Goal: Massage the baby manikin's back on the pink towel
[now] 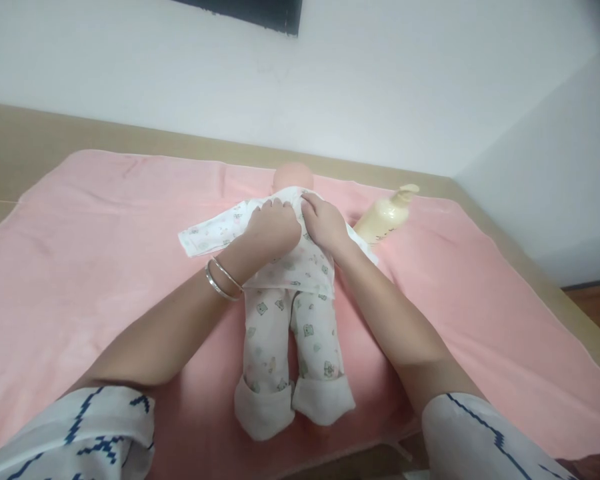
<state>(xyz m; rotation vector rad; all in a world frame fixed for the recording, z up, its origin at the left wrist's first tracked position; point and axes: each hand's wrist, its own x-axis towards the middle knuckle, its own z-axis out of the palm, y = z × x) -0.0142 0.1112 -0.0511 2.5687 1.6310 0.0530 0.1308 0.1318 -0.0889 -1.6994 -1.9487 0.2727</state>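
A baby doll lies on its back or front, which I cannot tell, with its bald head (293, 177) at the far end and its face out of sight. It wears a white patterned shirt (310, 270) and matching trousers (266, 340) with turned-up cuffs. My left hand (276, 228) is closed in a fist on the upper chest part of the shirt. Beside it, my right hand (325, 223) pinches the shirt near the neck between thumb and fingers. One sleeve (215, 230) stretches flat to the left; the other is partly hidden behind my right wrist.
A pale yellow pump bottle (385, 217) lies tilted to the right of the doll. Under everything spreads a pink blanket (105, 267) over a wooden surface (25, 130). A white wall (380, 93) rises behind, with a dark panel (260, 12) on it.
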